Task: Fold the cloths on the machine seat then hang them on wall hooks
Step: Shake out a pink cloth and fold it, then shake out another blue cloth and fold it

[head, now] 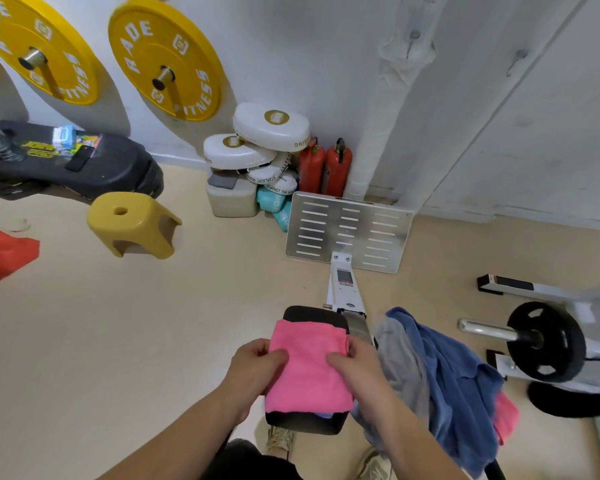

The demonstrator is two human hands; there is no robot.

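Cloth on the seat: we have a pink cloth (309, 368) folded into a neat block, lying flat on the black seat (312, 315) of the machine. It covers most of the seat; black shows at the far end and the near end.
Left hand: our left hand (257, 367) is at the left edge of the pink cloth. The fingers curl around that edge and the thumb lies on top, so it is pinching the cloth.
Right hand: our right hand (355, 363) is at the right edge. The thumb presses on top and the fingers wrap around the side, so it grips the cloth too.
Other cloths: a blue cloth (454, 379) and a grey cloth (400, 368) hang in a heap just to the right of the seat. A bit of another pink cloth (506, 417) peeks out from under the blue one.
Wall hooks: we see one hook (414, 38) and a second hook (518, 57) high on the white wall, far from the seat.
Floor: a yellow stool (132, 221) stands well to the left.
Feet: our shoes (279, 439) show below the seat.
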